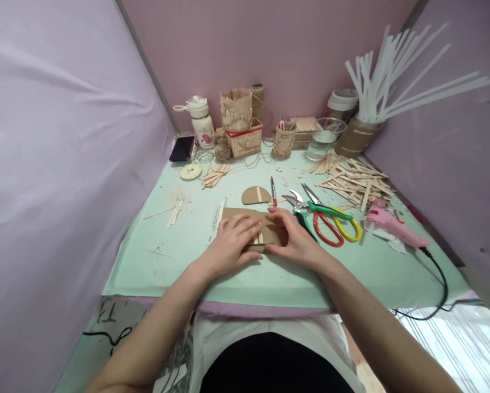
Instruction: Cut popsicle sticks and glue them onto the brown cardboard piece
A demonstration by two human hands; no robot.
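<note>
A brown cardboard piece [247, 211] lies on the table in front of me, with pale wooden sticks [260, 237] across its middle. My left hand [231, 244] rests flat over its left part, fingers stretched out. At the right end, my right hand [297, 240] grips the cardboard, thumb at the near edge and fingers at the far side. Just beyond sits a rounded cardboard cutout [249, 196] with one stick on it. A red-and-black marker [273, 192] lies beside the cutout. The underside of the cardboard is hidden.
Green-handled pruning shears [302, 218] and scissors [330, 240] lie right of my hands. Farther right are a pink glue gun [394, 225] with a cord and a pile of craft sticks [355, 180]. A water cup [322, 143], stick-built containers [245, 143] and a bottle [204, 128] stand behind.
</note>
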